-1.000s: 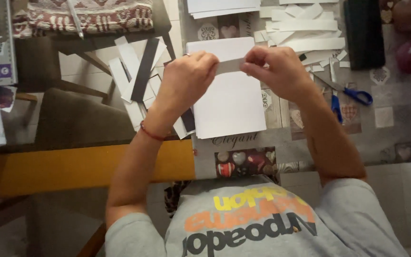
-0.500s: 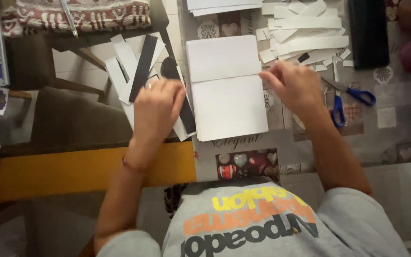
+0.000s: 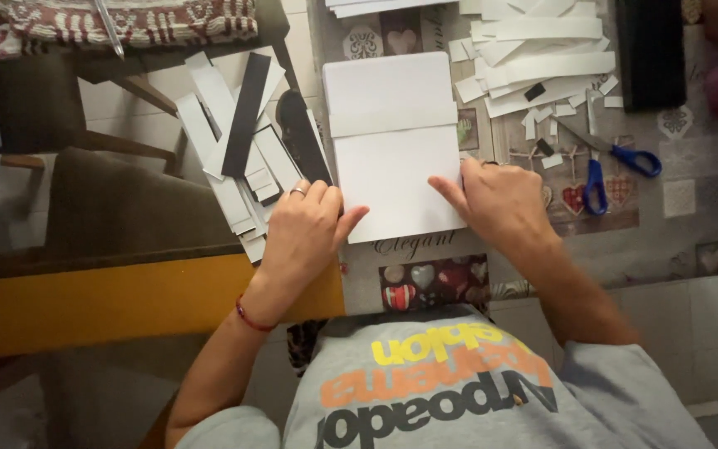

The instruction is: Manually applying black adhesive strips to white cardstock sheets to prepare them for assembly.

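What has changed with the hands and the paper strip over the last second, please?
Both hands, left and right, lowered the white paper strip they held up, let it go across the white sheet stack, and now press the stack's lower edge. Scissors and cut strips stayed put.

Sheet (image 3: 392,145): on the tabletop (image 3: 691,216), between my hands.
Scissors (image 3: 604,162): right of the sheet.
Strips (image 3: 533,58): behind the scissors.
Offcuts (image 3: 238,141): left of the sheet.

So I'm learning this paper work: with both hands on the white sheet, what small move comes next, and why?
Probably slide the right hand up to press the paper strip flat. It lies across the white sheet untouched, while the left hand already steadies the sheet's left edge.
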